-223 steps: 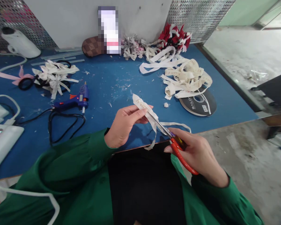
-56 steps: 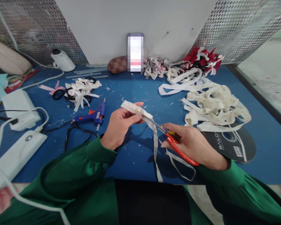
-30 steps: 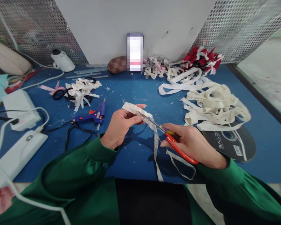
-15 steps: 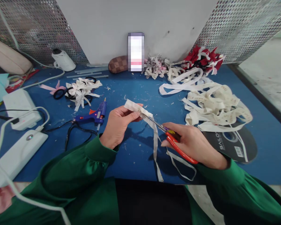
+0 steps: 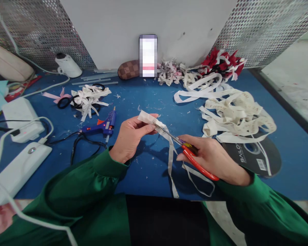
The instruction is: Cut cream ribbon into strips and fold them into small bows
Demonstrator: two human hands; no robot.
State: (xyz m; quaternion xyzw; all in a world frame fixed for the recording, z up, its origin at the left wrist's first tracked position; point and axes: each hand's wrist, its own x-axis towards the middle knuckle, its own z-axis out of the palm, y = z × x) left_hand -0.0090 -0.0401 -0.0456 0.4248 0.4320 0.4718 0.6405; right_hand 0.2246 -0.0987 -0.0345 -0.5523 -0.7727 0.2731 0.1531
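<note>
My left hand [image 5: 133, 135] pinches a cream ribbon [image 5: 145, 118] between thumb and fingers, near the middle of the view. From there the ribbon runs right and hangs down to the front of the table. My right hand [image 5: 210, 155] is wrapped round red-handled scissors [image 5: 199, 167], whose blades point up and left and lie against the ribbon beside my left fingertips. A thin ribbon loop [image 5: 199, 182] lies below my right hand.
The blue table [image 5: 154, 167] bears a blue glue gun [image 5: 102, 127] and white bows [image 5: 88, 97] at left. Tangled cream ribbon [image 5: 241, 116] and a black spool [image 5: 267, 157] lie right. Behind stand a phone [image 5: 148, 56] and red ribbon pieces [image 5: 220, 63]. White power boxes [image 5: 17, 171] sit far left.
The ribbon's free end has tilted down slightly and shifted right with my left fingertips. The scissors' handles have moved slightly right. Both hands keep their holds.
</note>
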